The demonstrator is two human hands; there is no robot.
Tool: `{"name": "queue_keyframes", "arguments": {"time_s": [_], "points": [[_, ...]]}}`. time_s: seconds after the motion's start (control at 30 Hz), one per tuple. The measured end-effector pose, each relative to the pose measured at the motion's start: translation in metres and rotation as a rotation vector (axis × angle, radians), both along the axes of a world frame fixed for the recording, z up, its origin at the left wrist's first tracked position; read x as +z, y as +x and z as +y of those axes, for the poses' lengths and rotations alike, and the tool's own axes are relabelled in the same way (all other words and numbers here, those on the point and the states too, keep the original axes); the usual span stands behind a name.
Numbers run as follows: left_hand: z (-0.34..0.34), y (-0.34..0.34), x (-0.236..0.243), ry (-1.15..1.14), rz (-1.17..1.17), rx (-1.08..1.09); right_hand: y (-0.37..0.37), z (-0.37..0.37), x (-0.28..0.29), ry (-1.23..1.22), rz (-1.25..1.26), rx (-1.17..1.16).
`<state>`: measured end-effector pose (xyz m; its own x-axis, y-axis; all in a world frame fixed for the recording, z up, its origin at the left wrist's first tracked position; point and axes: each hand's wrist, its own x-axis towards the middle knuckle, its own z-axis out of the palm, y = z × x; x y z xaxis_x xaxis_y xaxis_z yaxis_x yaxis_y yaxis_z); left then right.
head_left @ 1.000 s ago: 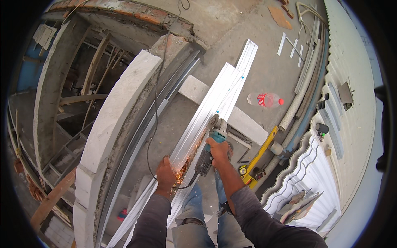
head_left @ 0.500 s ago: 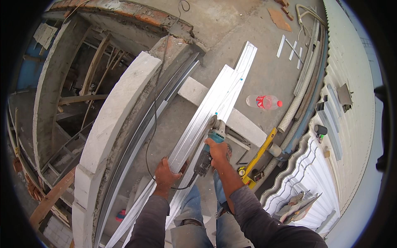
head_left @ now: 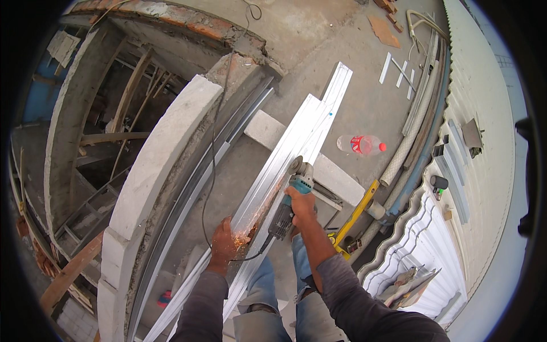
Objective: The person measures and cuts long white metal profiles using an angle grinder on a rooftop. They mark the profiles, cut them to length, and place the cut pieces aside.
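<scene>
Toward nine o'clock, a low wall of pale blocks bordered our working space. At seven o'clock our left hand was partly curled at the edge of the silvery metal strips, likely to steady them; we could not tell how firmly its hidden fingers gripped. The strips slanted from seven toward one o'clock across a pale slab, which probably propped them clear of the floor. Sparks streamed toward that hand from the disc near the centre. Toward five o'clock our right hand was wrapped closed around the teal-and-black grinder, seemingly to press and guide it. Between two and three, a bottle lay apart from the strips, and at four a yellow level, perhaps within easy reach.
</scene>
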<state>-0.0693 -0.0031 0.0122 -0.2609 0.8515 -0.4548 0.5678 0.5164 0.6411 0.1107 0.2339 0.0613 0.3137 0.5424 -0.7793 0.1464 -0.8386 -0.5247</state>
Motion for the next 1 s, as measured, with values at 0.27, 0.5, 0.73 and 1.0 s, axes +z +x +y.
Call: {"name": "queue_keyframes", "arguments": {"time_s": [0.27,0.5,0.73,1.0], "points": [[0.000,-0.005,0.001,-0.060,-0.088,0.025,0.004,0.003,-0.008,0.027,-0.039,0.028],[0.005,-0.007,0.006,-0.103,-0.124,0.035,0.008,0.007,-0.004,0.047,0.041,0.038],[0.005,-0.006,0.005,-0.100,-0.157,0.063,0.006,0.010,-0.001,0.012,0.030,0.033],[0.005,-0.009,0.003,-0.102,-0.206,0.077,0.002,0.015,-0.004,0.048,0.012,-0.003]]}}
